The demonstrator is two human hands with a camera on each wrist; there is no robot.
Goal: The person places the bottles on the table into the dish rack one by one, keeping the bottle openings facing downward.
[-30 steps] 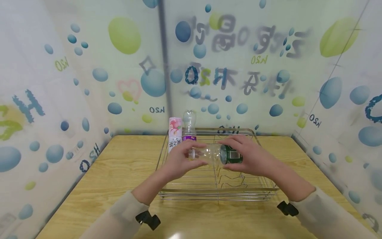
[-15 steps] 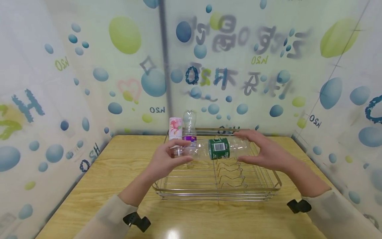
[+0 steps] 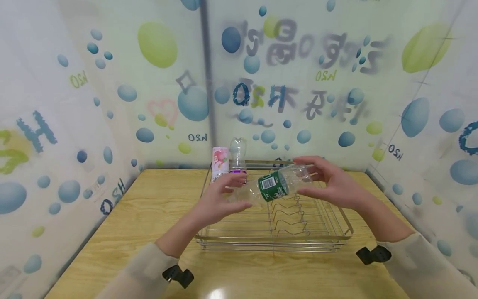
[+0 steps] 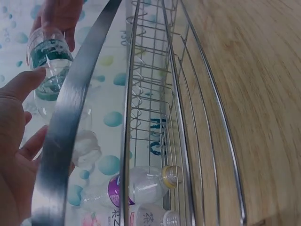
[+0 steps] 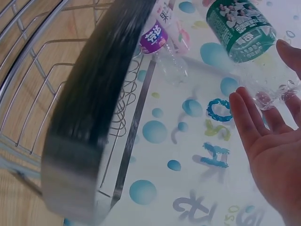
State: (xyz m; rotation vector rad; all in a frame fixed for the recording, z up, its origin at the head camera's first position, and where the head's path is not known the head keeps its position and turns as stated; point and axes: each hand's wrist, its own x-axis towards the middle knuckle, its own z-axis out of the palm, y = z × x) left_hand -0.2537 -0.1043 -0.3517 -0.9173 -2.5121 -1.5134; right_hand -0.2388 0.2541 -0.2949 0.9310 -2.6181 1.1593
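A clear plastic bottle with a green label is tilted above the wire rack, its base end higher on the right. My right hand grips the base between thumb and fingers. At the lower neck end is my left hand, thumb and fingers spread loosely on either side. The left wrist view shows the neck of the green-labelled bottle beyond those parted fingers. Under the bottle, the metal rack stands on the wooden table.
At the rack's back left, a pink bottle with a peach picture and a clear bottle with a purple label stand cap down, side by side. Wavy wire dividers run along the rack's middle. Patterned curtains enclose the table.
The green-labelled bottle first slid left, turned level between both hands, with the right hand moving outward to its base. Now its base end has tipped up and the left fingers have loosened.
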